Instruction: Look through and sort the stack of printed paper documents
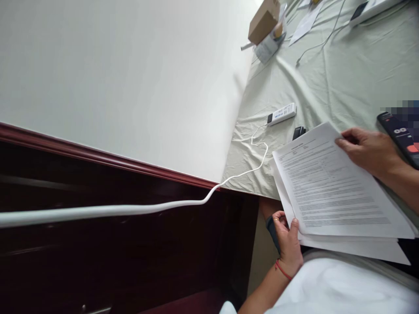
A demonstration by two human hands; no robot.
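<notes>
Several printed sheets of paper (337, 187) are tilted over the table's edge and my lap. The top sheet carries dense lines of print, too small to read. My left hand (290, 240), with a red string at the wrist, grips the sheets at their lower left edge, thumb on top. At the upper right edge, my right hand (368, 148) pinches the paper between thumb and fingers. Beneath the top sheet, other sheets stick out to the left and below. A phone (397, 135) with a lit screen lies just beyond my right hand.
A white power strip (282, 114) lies on the pale tablecloth (353, 74), its white cable (183, 203) running left past the edge. Near the sheets' top is a small black object (299, 132). A cardboard box (263, 21) and a thin grey cable (316, 47) are farther back.
</notes>
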